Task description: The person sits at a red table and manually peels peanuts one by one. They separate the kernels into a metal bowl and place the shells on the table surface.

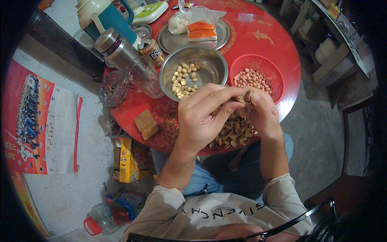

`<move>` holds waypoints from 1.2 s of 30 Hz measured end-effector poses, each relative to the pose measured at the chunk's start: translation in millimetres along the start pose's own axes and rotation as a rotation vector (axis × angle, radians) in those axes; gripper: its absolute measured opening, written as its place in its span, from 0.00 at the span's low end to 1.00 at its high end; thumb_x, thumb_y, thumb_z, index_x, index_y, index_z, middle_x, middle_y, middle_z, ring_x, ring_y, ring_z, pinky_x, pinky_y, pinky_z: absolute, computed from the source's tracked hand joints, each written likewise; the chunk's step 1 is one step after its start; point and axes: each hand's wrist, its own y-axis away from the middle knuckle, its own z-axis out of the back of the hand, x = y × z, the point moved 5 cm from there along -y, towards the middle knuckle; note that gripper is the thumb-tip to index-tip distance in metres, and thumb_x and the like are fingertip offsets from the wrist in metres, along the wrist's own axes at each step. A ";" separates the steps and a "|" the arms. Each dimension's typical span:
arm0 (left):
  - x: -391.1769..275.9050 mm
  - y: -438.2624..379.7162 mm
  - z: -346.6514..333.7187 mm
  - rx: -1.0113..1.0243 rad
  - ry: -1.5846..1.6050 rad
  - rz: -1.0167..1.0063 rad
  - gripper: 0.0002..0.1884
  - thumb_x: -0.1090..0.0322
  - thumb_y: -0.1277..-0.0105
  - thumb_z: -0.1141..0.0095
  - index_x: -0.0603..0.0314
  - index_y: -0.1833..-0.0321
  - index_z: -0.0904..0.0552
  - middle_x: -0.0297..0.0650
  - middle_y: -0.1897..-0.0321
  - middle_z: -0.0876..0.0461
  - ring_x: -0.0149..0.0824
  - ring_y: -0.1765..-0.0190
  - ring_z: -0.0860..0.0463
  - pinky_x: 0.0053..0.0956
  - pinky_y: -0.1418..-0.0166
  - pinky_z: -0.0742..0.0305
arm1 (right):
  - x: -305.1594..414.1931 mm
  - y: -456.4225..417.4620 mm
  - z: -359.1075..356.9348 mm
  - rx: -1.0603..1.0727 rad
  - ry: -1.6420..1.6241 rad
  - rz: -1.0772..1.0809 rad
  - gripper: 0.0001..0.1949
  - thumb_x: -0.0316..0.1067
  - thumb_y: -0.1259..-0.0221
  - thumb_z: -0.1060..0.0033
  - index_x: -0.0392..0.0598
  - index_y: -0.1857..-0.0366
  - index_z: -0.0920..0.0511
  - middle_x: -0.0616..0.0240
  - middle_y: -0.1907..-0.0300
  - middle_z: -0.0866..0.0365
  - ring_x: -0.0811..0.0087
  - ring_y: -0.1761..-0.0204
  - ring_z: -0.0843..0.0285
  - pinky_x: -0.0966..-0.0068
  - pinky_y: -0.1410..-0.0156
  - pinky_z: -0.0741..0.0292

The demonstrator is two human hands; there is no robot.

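Note:
My left hand [204,113] and my right hand [262,106] meet over the near edge of the round red table. Thumb and fingers of the left pinch a peanut shell [241,99]. Against it, the right fingers hold a brownish shell piece or kernel [248,96]; which one I cannot tell. Beneath both hands lies a heap of broken peanut shells [234,131], partly hidden. Just beyond the left hand, a steel bowl [208,65] holds several unshelled peanuts [183,79]. A red plastic sieve basket [279,83] behind the right hand contains pink shelled peanut kernels [252,79].
Left on the red table [281,39] stand a steel-capped glass bottle [127,60], a drink can [151,51], a glass ashtray [112,87] and a teal thermos jug [113,24]. A brown block [146,124] lies nearer. Behind the bowl, a steel tray [169,40] carries a bag and an orange-white box [202,31].

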 end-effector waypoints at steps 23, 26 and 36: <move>10.8 6.8 3.0 0.299 -0.488 0.143 0.07 0.63 0.29 0.18 0.52 0.53 0.02 0.35 0.53 0.12 0.43 0.62 0.07 0.41 0.57 0.14 | 28.9 -6.1 67.7 0.030 1.194 0.191 0.11 0.34 0.18 0.40 0.38 0.61 0.18 0.45 0.62 0.19 0.40 0.53 0.20 0.47 0.42 0.25; 11.8 7.3 10.0 0.304 -0.508 0.094 0.07 0.64 0.29 0.18 0.52 0.52 0.01 0.35 0.54 0.12 0.42 0.61 0.07 0.40 0.56 0.14 | 30.8 -5.5 51.0 0.107 1.190 0.263 0.12 0.36 0.18 0.36 0.38 0.62 0.17 0.46 0.62 0.19 0.42 0.54 0.19 0.46 0.43 0.23; 58.0 -45.3 55.3 0.393 -0.799 0.302 0.09 0.60 0.21 0.28 0.51 0.45 0.03 0.40 0.47 0.06 0.52 0.45 0.04 0.50 0.40 0.11 | 26.9 -7.7 17.3 0.182 1.178 0.232 0.18 0.45 0.28 0.18 0.44 0.67 0.18 0.55 0.67 0.20 0.51 0.57 0.19 0.52 0.49 0.22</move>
